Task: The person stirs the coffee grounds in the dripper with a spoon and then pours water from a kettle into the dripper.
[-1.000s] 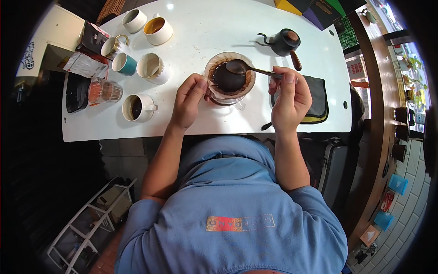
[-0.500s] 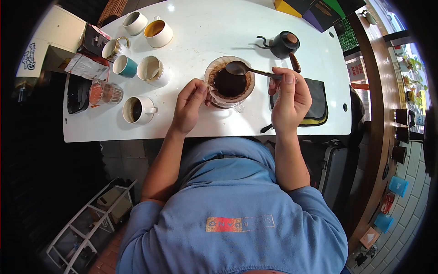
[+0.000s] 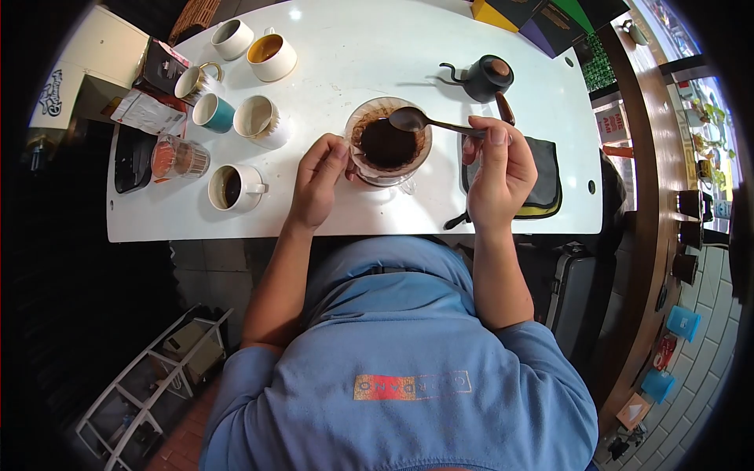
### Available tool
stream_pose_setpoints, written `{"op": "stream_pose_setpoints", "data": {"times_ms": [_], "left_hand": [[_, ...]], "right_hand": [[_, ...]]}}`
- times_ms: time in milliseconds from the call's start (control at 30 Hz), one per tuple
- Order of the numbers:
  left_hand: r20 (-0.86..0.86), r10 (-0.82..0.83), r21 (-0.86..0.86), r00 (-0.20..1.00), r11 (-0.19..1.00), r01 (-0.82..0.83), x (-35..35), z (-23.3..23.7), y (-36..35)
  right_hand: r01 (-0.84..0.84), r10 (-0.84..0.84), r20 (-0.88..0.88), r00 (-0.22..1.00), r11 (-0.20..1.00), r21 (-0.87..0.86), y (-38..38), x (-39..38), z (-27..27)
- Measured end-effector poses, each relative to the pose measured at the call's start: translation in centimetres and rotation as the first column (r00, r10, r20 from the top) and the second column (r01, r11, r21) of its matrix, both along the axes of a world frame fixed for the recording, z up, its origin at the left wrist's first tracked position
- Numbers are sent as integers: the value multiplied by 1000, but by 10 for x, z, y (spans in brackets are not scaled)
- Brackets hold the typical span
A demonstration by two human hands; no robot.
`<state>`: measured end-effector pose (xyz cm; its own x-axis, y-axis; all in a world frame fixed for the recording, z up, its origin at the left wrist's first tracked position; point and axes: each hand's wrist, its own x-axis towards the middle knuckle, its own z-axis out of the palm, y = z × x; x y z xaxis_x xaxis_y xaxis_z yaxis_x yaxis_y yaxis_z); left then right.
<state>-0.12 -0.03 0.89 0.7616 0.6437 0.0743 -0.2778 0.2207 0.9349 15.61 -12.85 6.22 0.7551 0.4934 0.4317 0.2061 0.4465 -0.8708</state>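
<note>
Smooth, glossy white surface (image 3: pixel 334 90), reflecting the light. Dark metal spoon (image 3: pixel 407 119) with a soft sheen. Thin, matt paper filter (image 3: pixel 422 143). Matt black kettle (image 3: pixel 485 80), its brown handle (image 3: pixel 504 108) shiny and wood-like. Mugs (image 3: pixel 275 68) of smooth, glazed ceramic. Grey cloth (image 3: pixel 540 177), soft and matt. Shirt (image 3: pixel 408 341) of matt fabric.

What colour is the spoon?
The spoon is dark, nearly black; the head view shows it best.

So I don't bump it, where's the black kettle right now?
In the head view, the black kettle stands at the right of the white table, beyond the right hand and dark cloth.
</note>
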Motion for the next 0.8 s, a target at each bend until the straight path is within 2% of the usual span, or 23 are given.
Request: {"op": "stream_pose_setpoints", "data": {"times_ms": [267,367,400,500,800], "left_hand": [[26,3,6,1000,1000,-3,1,-2,-5],[12,5,4,1000,1000,-5,0,0,-4],[-5,18,-3,1000,1000,-18,-1,1,-3],[-8,34,5,999,999,-34,-1,1,-1],[-15,65,42,998,997,-65,3,-1,-5]], "right_hand": [[-9,10,19,1000,999,-31,-3,-2,-2],[17,37,310,950,985,-172,-5,1,-4],[17,37,310,950,985,-171,-5,1,-3],[17,72,508,858,986,-168,-4,1,-3],[38,86,540,837,976,-214,-9,-3,-12]]}}
